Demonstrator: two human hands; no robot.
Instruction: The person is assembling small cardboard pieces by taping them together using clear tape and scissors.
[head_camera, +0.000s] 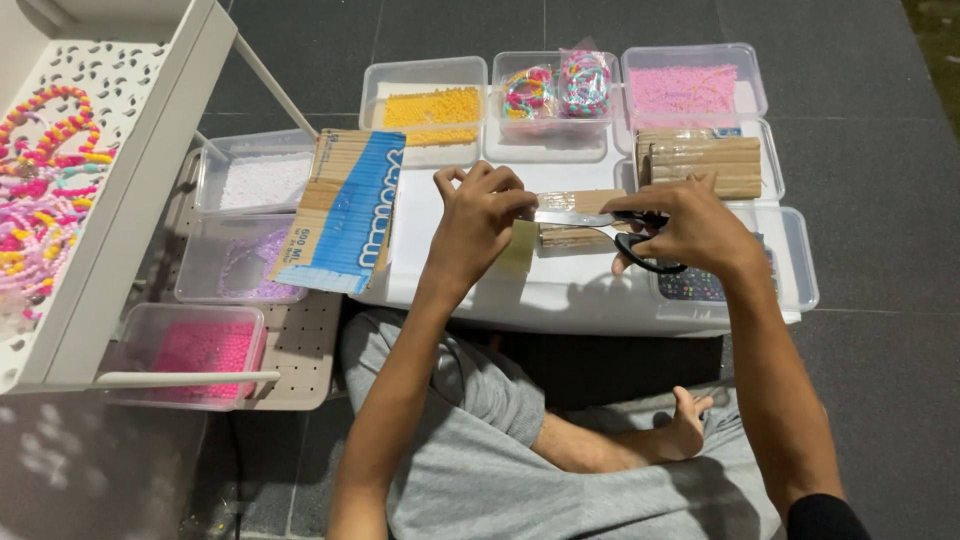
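Right hand (690, 228) closed through the black handles of the scissors (600, 222); blades point left, nearly shut, tip meeting the left fingers. Left hand (480, 215) pinched shut on a small pale yellow-green strip (519, 250), thumb and fingers clamped on its top edge, strip hanging just below the blade. All this sits over the white lidded box (500, 290) in front of the person's crossed legs.

Containers, clear plastic tubs:
- 1 with yellow beads (432, 108)
- 1 with 2 bags of multicolour bead bracelets (556, 85)
- 1 with light pink beads (685, 88)
- 1 with stacked wooden sticks (700, 162)
- 1 with white beads (265, 180)
- 1 with pale lilac beads (245, 262)
- 1 with hot pink beads (200, 352)
- 1 under the right hand with dark mixed beads (695, 287), partly hidden

8 tubs total in view. 1 flattened blue-and-brown cardboard piece (345, 212) lies across the left tubs, touching the white box. White perforated shelf tray (150, 130) at left holds a pile of pink, yellow and orange bead strings (40, 190); count cannot be told.
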